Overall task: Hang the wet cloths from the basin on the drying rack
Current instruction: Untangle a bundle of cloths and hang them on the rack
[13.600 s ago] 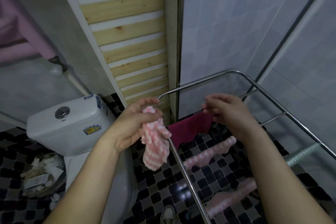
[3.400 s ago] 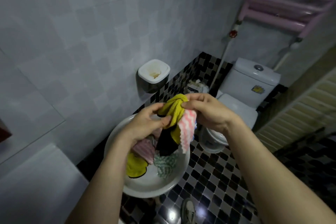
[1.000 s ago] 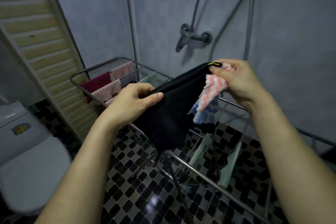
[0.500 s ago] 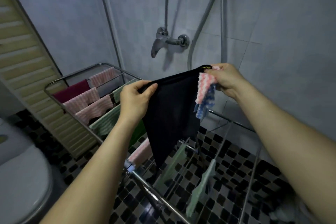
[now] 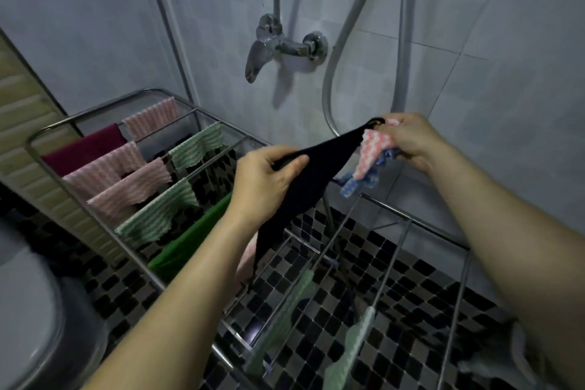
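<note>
Two hands stretch a black cloth (image 5: 319,180) over a rack (image 5: 392,255).
Left hand (image 5: 266,182) pinches one corner at centre frame; right hand (image 5: 411,142) clamps the other plus a pink cloth (image 5: 373,152).

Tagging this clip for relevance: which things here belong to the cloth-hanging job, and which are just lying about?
Job: left hand and right hand, both gripping the black cloth; striped pink and blue cloth, also in the right hand; drying rack; hung cloths.
Lying about: shower tap; shower hose; toilet; slatted door.
</note>
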A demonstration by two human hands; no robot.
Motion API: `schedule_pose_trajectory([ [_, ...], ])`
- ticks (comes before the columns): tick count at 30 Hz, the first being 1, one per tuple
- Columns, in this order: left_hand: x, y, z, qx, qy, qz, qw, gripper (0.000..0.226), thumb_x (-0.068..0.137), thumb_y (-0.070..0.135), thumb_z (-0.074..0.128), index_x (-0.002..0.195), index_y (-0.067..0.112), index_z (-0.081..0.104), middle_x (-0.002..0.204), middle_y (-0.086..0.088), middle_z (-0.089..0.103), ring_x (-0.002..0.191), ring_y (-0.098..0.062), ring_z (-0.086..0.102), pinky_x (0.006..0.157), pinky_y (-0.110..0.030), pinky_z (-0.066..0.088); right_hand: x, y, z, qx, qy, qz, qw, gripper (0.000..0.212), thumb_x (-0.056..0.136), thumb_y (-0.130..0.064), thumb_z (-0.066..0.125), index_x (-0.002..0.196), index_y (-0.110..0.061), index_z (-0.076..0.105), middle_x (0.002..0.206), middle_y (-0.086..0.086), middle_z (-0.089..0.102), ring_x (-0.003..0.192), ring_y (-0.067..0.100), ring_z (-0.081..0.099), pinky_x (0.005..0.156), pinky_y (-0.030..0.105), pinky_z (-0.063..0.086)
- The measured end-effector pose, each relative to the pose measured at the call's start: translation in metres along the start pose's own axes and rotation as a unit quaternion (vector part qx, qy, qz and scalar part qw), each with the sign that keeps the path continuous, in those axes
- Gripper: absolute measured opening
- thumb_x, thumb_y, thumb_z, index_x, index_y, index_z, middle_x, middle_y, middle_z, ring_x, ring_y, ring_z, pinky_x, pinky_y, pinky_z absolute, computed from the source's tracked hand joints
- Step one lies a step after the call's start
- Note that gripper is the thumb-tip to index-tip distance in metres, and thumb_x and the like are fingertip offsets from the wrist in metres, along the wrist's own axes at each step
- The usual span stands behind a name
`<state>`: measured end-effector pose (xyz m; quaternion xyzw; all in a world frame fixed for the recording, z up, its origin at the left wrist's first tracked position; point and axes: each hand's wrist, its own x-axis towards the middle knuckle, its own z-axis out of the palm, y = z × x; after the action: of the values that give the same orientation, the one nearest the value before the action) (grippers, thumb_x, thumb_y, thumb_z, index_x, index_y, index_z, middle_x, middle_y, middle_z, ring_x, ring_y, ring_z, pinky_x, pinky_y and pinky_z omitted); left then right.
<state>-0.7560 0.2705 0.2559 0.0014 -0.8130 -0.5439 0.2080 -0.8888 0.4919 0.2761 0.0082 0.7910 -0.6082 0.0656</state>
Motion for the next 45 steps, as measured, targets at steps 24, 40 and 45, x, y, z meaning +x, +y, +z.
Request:
schedule_pose_trajectory([
  [24,-0.102,-0.096,0.146,0.355,-0.552,-0.017,0.754,0.041,0.091,-0.003,0.049,0.129,0.012,0.058,0.129,-0.014,0.05,0.106,-0.038,0.057,0.085,-0.048,0.052,0.001,0.091,-0.064,-0.563,-0.142,0.063,0.812,0.03,0.083,-0.004,0.058,0.087,-0.03,0.071,0.105,0.012,0.07,0.082,0.024,0.063,0.071,0.023,0.046],
  [40,-0.094,-0.09,0.069,0.306,-0.244,-0.073,0.917,0.013,0.089,0.03,0.061,0.099,0.029,0.053,0.099,0.01,0.053,0.084,-0.008,0.053,0.068,-0.023,0.047,0.018,0.15,0.021,-0.377,0.006,0.111,0.919,0.038,0.086,-0.036,0.067,0.115,-0.012,0.066,0.115,0.013,0.067,0.105,0.031,0.062,0.08,0.031,0.045],
  [45,-0.103,-0.107,0.047,0.281,-0.272,-0.171,0.904,0.017,0.085,0.041,0.068,0.086,0.034,0.052,0.083,0.014,0.061,0.069,0.003,0.052,0.054,-0.012,0.033,0.023,0.151,0.037,-0.378,0.059,0.126,0.915,0.027,0.089,-0.034,0.058,0.094,-0.008,0.066,0.109,0.019,0.067,0.1,0.036,0.062,0.07,0.031,0.04],
])
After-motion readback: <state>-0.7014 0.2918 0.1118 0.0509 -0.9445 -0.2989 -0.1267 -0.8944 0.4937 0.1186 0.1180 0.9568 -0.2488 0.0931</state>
